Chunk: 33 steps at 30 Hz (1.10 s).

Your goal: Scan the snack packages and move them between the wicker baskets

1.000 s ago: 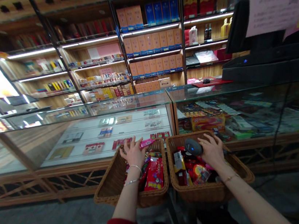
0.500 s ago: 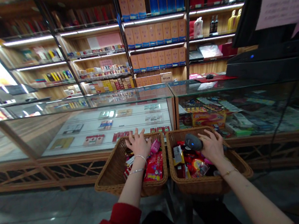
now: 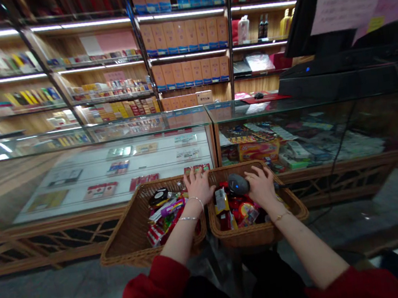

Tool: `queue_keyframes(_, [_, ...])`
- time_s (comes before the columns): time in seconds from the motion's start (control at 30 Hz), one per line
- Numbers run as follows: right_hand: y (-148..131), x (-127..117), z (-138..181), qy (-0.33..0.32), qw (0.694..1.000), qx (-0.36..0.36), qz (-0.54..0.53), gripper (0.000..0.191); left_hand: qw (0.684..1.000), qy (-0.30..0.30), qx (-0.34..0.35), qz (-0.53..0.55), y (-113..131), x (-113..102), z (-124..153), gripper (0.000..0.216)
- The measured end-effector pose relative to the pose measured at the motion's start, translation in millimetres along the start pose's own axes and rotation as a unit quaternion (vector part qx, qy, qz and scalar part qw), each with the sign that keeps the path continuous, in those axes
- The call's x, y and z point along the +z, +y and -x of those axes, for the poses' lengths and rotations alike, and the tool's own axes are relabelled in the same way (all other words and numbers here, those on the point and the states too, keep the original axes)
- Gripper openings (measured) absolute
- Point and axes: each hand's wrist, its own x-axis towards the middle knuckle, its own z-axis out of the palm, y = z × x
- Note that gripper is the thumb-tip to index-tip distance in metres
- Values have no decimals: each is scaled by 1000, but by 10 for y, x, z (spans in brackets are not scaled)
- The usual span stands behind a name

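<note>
Two wicker baskets stand side by side in front of a glass counter. My left hand (image 3: 199, 185) lies with fingers spread on the far rim between the left basket (image 3: 122, 237) and the right basket (image 3: 294, 205), holding nothing. My right hand (image 3: 261, 184) grips a dark grey barcode scanner (image 3: 238, 183) over the right basket, above red snack packets (image 3: 240, 209). The left basket holds several small packets, among them a purple one (image 3: 172, 206) and a black round item (image 3: 159, 195).
The glass display counter (image 3: 108, 131) holds flat packs on the left and colourful boxes on the right. A black till with a monitor (image 3: 338, 67) sits on its right end. Shelves of orange boxes (image 3: 189, 72) fill the back wall. Grey tile floor lies at the left.
My left hand has slid right, from the packets in the left basket to the rim between the baskets. The view has swung to the right. My right hand still grips the scanner.
</note>
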Motion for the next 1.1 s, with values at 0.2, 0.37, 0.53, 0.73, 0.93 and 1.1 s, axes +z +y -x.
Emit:
queue_keyframes(0.2, [-13, -61, -44, -27, 999, 21, -7, 31, 991, -77, 100, -45, 0, 153, -198, 67])
queue_keyframes(0.37, [-9, -55, -72, -36, 999, 30, -12, 32, 980, -94, 169, -52, -47, 251, -353, 57])
queue_keyframes(0.53, [-23, -71, -94, -44, 998, 31, -10, 34, 962, -155, 210, -77, -13, 292, -505, 52])
queue_keyframes(0.73, [-31, -111, -105, -50, 998, 27, -7, 31, 948, -192, 224, -115, 30, 346, -649, 49])
queue_keyframes(0.93, [-29, -111, -94, -49, 998, 28, -9, 33, 931, -218, 265, -121, 93, 383, -735, 46])
queue_keyframes(1.1, [-18, -95, -75, -41, 999, 31, -10, 32, 922, -239, 279, -117, 110, 467, -821, 46])
